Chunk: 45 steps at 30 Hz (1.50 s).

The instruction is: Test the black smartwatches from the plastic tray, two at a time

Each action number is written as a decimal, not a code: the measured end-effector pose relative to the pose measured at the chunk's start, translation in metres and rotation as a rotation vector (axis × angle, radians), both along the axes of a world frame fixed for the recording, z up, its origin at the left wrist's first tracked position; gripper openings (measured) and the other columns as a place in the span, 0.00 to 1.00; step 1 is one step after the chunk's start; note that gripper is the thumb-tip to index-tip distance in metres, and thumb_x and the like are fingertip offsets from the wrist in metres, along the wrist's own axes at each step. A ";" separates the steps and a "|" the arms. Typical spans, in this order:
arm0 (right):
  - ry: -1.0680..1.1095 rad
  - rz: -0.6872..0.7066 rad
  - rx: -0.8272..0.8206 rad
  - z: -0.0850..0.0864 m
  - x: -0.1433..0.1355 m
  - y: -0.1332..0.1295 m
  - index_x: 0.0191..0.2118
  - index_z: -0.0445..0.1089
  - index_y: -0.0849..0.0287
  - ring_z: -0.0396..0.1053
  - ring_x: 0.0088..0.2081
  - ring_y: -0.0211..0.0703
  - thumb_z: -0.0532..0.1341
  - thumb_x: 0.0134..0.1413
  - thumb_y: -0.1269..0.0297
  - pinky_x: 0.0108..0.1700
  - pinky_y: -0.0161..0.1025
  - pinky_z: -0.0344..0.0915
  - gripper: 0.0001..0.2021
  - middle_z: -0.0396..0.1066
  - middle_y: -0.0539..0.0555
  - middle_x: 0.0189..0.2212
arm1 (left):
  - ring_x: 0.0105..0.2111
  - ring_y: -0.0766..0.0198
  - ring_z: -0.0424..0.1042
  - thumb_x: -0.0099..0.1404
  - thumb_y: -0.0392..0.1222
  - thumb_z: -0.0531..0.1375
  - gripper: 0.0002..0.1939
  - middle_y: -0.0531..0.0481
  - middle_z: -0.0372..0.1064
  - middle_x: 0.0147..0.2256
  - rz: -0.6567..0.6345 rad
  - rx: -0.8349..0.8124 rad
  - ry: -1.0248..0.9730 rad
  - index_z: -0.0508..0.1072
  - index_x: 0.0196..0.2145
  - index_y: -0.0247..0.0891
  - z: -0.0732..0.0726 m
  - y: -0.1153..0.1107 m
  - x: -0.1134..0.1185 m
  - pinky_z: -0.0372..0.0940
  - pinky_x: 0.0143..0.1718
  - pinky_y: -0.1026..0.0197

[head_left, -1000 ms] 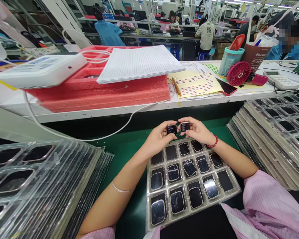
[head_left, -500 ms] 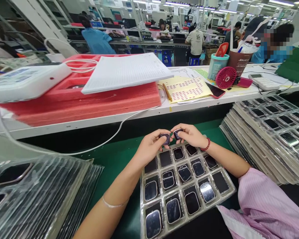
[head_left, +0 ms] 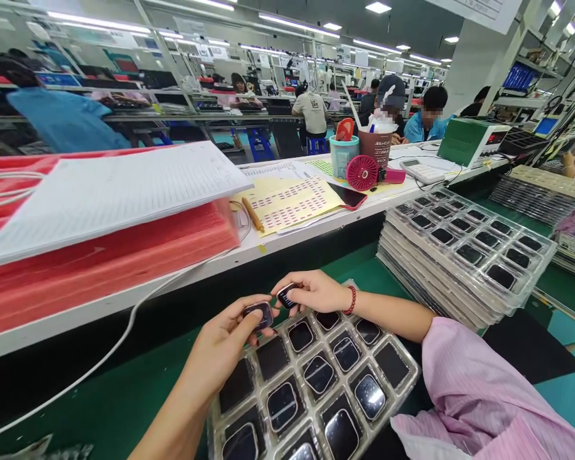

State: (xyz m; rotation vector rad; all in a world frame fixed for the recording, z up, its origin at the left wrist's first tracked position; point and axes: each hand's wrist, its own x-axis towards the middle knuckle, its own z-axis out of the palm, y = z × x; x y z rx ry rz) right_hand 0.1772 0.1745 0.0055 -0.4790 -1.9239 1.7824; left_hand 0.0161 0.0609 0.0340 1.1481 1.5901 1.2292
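My left hand (head_left: 227, 335) pinches a dark, rounded-square watch face (head_left: 259, 315), its thumb lying across the glass. Just right of it, my right hand (head_left: 314, 292) grips a second watch face (head_left: 287, 295) whose screen shows small light marks. The hands nearly touch above the back edge of a clear plastic tray (head_left: 301, 390). Rounded-square watch faces lie in many of the tray's compartments, among them one with a bright reflection (head_left: 370, 396). Some compartments, such as those at the back left and far right, show only a dark bottom.
Stacked trays (head_left: 464, 239) stand at the right. Beyond the hands, a white shelf (head_left: 287, 241) bears red foam (head_left: 124, 255), a paper pad (head_left: 124, 185), a phone (head_left: 349, 197), a pink fan (head_left: 362, 172) and cups. A white cable hangs at the left. Other people sit farther back.
The view has turned to the right, so the hands and tray appear lower and farther left. Both hands still hold their watch faces close together. More of the right side shows.
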 end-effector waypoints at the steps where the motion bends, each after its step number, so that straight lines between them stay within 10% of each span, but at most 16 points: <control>1: -0.002 -0.001 0.006 0.000 0.000 0.000 0.48 0.70 0.61 0.73 0.26 0.31 0.54 0.64 0.76 0.28 0.26 0.67 0.12 0.74 0.50 0.35 | 0.25 0.60 0.74 0.47 0.64 0.68 0.30 0.46 0.77 0.33 0.004 -0.001 -0.003 0.76 0.39 0.37 0.000 0.000 0.000 0.63 0.23 0.62; 17: 0.056 0.036 -0.020 -0.008 0.000 0.003 0.58 0.63 0.57 0.76 0.41 0.39 0.58 0.51 0.79 0.34 0.29 0.72 0.27 0.71 0.57 0.51 | 0.30 0.58 0.77 0.49 0.44 0.68 0.31 0.45 0.76 0.39 -0.001 0.086 -0.052 0.67 0.51 0.37 -0.007 0.001 0.001 0.62 0.23 0.65; 23: 0.073 0.084 0.073 -0.009 0.004 0.003 0.57 0.65 0.61 0.77 0.39 0.40 0.58 0.53 0.73 0.35 0.32 0.74 0.23 0.73 0.57 0.46 | 0.26 0.64 0.73 0.53 0.44 0.66 0.18 0.47 0.75 0.34 -0.012 0.133 -0.062 0.72 0.41 0.35 -0.011 0.001 0.001 0.65 0.25 0.64; 45: 0.107 0.100 0.167 -0.005 0.006 0.001 0.58 0.61 0.62 0.76 0.42 0.43 0.58 0.48 0.73 0.40 0.38 0.76 0.28 0.71 0.58 0.49 | 0.35 0.63 0.74 0.49 0.34 0.66 0.23 0.50 0.75 0.37 -0.009 0.178 -0.114 0.71 0.45 0.36 -0.014 0.001 0.001 0.68 0.42 0.58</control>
